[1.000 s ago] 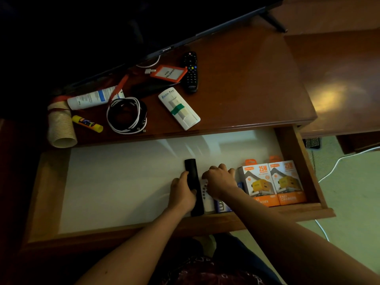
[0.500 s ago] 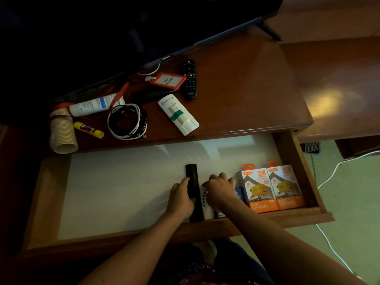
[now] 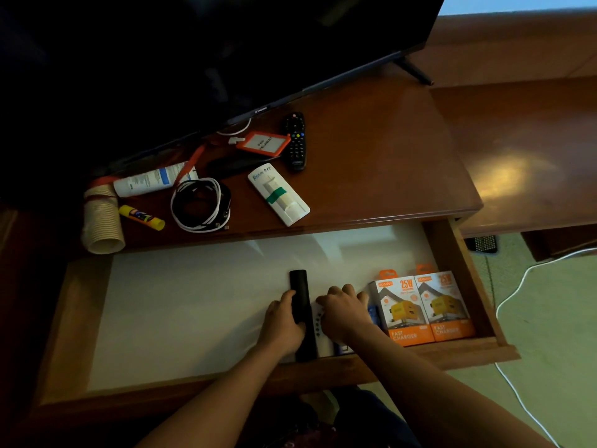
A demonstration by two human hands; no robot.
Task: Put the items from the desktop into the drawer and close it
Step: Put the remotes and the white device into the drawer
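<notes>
Hands [image 3: 284,324] covering white remote [image 3: 319,331], blue box [image 3: 372,313] half-hidden

drawer [image 3: 80,318] left half is bare white liner, free access from above; right end blocked by two charger boxes [image 3: 423,307], with black remote [image 3: 302,313] and both hands mid-front; desktop [image 3: 371,163] right side open, left cluttered under the TV [image 3: 226,43].

Surroundings of my desk: television, side counter, floor.

Ahead of me a dark television [image 3: 258,43] stands at the back of the desk, one stand foot [image 3: 416,71] visible at its right. To my right runs a lower wooden counter [image 3: 533,150] with a glossy highlight. Below it, a white cable [image 3: 510,305] trails across the green floor [image 3: 549,350].
</notes>
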